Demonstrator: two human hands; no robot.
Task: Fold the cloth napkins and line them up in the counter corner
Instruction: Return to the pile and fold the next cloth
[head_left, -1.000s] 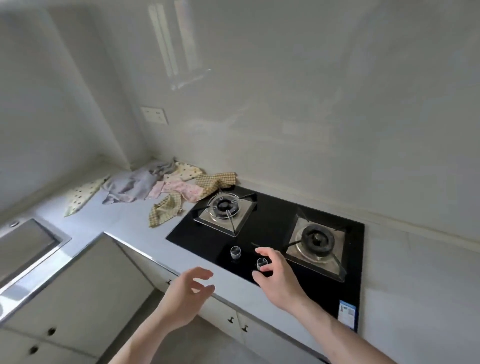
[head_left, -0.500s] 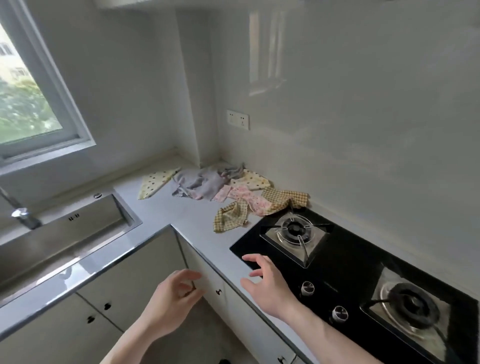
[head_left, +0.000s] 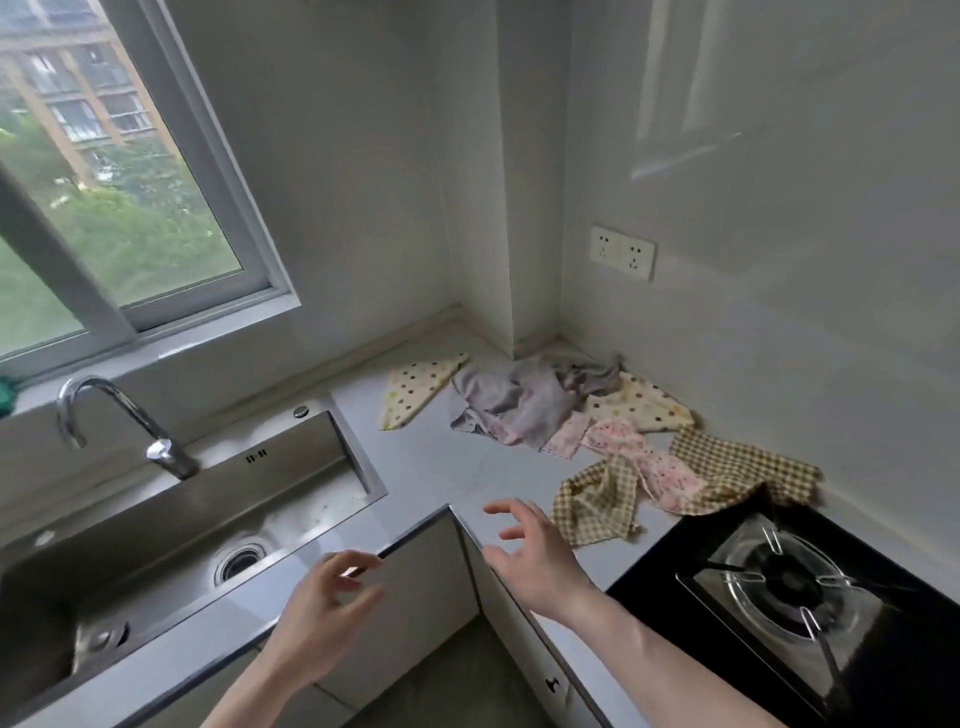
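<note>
Napkins (head_left: 597, 431) heaped unfolded at 1 o'clock in the worktop (head_left: 431, 462) corner. Left hand (head_left: 322, 618) and right hand (head_left: 535, 556) spread wide, holding nothing, poised for a first pick, probably the nearest checked napkin (head_left: 597, 504).

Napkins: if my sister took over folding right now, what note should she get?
Left hand: empty, fingers loosely curled, near the counter edge by the sink.
Right hand: empty, fingers spread, reaching over the counter towards the napkins, touching none.
Napkins: a crumpled heap in the corner, with the grey napkin, dotted napkin, pink napkin and checked napkin overlapping. A second checked napkin lies nearest the right hand. Another dotted napkin lies apart on the left, flat; it may be folded.
Done: no row lined up yet.
Left: fold the heap, then line all up in the corner.
</note>
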